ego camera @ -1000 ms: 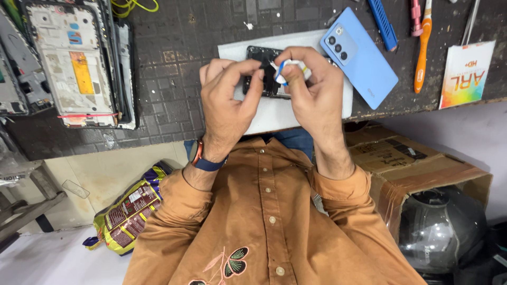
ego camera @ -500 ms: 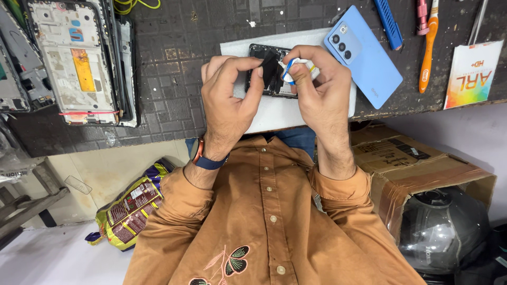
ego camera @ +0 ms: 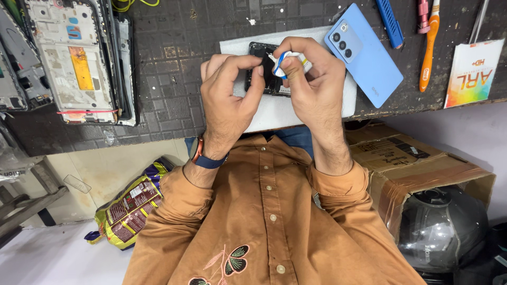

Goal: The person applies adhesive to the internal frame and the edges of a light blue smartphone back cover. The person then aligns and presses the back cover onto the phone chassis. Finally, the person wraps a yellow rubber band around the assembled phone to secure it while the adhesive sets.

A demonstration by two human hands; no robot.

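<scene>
Dark gridded table (ego camera: 169, 79), white pad (ego camera: 274, 113) on it; the left hand (ego camera: 229, 97) pinches a black phone (ego camera: 266, 74) there, and the right hand (ego camera: 311, 82) squeezes a small tube (ego camera: 288, 62) over it.

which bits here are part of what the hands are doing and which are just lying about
In use: left hand, right hand, small tube, dark phone body, white pad.
Lying about: blue back cover, orange toothbrush, opened phone frame.
</scene>
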